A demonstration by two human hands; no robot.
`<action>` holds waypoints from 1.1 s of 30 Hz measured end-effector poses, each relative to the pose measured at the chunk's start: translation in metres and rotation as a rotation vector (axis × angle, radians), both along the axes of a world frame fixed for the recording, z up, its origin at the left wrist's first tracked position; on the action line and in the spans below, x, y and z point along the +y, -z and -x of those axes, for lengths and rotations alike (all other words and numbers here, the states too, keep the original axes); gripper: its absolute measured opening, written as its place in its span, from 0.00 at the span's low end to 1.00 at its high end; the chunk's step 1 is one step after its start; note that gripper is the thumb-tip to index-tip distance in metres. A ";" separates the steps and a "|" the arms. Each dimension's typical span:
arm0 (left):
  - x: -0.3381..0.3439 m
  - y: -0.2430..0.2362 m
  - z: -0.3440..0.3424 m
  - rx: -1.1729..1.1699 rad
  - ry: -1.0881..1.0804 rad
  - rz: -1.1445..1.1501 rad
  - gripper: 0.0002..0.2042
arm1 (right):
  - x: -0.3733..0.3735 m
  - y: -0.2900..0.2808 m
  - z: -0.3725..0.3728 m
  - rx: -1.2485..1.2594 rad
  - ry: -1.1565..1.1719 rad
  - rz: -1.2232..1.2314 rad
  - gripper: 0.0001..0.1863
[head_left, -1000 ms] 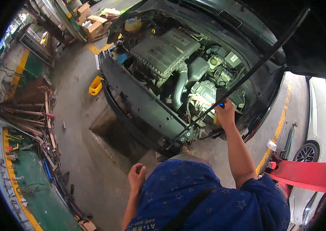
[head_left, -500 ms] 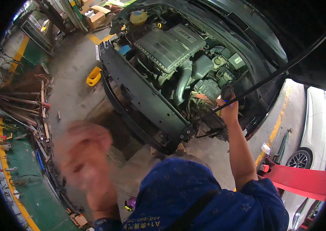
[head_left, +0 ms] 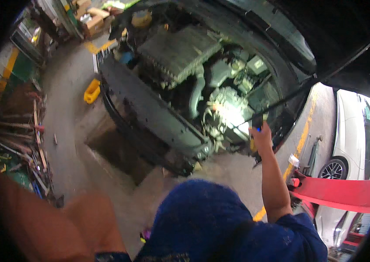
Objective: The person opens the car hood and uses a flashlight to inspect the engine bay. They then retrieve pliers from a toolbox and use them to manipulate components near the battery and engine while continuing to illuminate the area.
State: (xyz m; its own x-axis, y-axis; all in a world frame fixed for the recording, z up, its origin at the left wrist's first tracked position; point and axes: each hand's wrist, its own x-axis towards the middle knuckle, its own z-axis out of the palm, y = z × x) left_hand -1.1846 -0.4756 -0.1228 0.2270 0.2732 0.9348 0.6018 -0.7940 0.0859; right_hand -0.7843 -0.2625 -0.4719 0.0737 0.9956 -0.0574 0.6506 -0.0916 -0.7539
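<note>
One box label (head_left: 259, 64) is unreadable; the right hand (head_left: 262, 136) grips a lamp (head_left: 259, 129).

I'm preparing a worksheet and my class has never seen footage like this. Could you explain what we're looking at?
There is no robot here: a person in a blue shirt works with bare hands. The camera is worn on the head and looks down; its fisheye lens bends straight edges.

The right hand holds what looks like a small lamp, beside a bright patch in the opened front of a dark car. The left hand is a blur at the lower left, so whether it holds anything cannot be told.

On the floor, to the left of the car, sits a yellow container. To the right are a red panel and a white car.
</note>
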 end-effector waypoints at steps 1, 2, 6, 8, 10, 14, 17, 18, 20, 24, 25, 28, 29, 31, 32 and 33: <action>-0.004 0.004 0.002 0.005 -0.021 -0.001 0.13 | -0.002 0.009 0.001 -0.006 -0.019 0.023 0.26; -0.004 0.010 0.004 0.009 -0.026 -0.005 0.13 | -0.003 0.022 -0.001 -0.012 -0.027 0.043 0.26; -0.003 0.025 0.011 -0.006 -0.045 0.006 0.12 | -0.007 0.006 0.023 0.222 0.009 0.227 0.23; 0.002 0.029 0.015 -0.012 -0.053 -0.003 0.12 | 0.005 0.021 0.022 0.006 -0.010 0.214 0.26; 0.003 0.034 0.016 -0.011 -0.057 0.000 0.12 | -0.001 0.032 0.036 0.031 -0.128 0.033 0.29; 0.004 0.023 0.014 0.018 -0.083 -0.023 0.12 | 0.002 0.058 0.081 -0.097 -0.107 0.073 0.33; 0.011 0.009 0.006 -0.033 -0.091 -0.032 0.12 | 0.006 0.088 0.087 -0.427 -0.014 -0.191 0.30; 0.021 0.023 0.012 -0.069 -0.096 -0.005 0.12 | 0.001 0.067 0.091 -0.278 -0.032 -0.167 0.30; 0.026 0.043 0.017 -0.105 -0.148 0.034 0.12 | -0.007 0.046 0.112 -0.106 -0.078 -0.164 0.29; 0.079 0.172 0.044 -0.341 -0.396 0.534 0.13 | -0.002 0.081 0.109 0.057 -0.019 -0.087 0.33; 0.088 0.213 0.055 -0.422 -0.424 0.700 0.14 | -0.001 0.093 0.115 0.099 -0.062 -0.092 0.34; 0.104 0.301 0.072 -0.523 -0.501 1.020 0.16 | 0.006 0.097 0.139 0.065 -0.081 -0.116 0.33; 0.111 0.329 0.076 -0.529 -0.532 1.113 0.17 | 0.006 0.106 0.146 0.030 -0.058 -0.144 0.32; 0.133 0.382 0.093 -0.268 -0.571 0.971 0.19 | 0.012 0.108 0.157 0.096 -0.089 -0.051 0.32; 0.147 0.402 0.098 -0.146 -0.577 0.896 0.20 | 0.014 0.103 0.158 0.120 -0.100 -0.008 0.31; 0.167 0.420 0.100 -0.082 -0.596 0.847 0.23 | 0.018 0.097 0.157 0.102 -0.131 0.021 0.33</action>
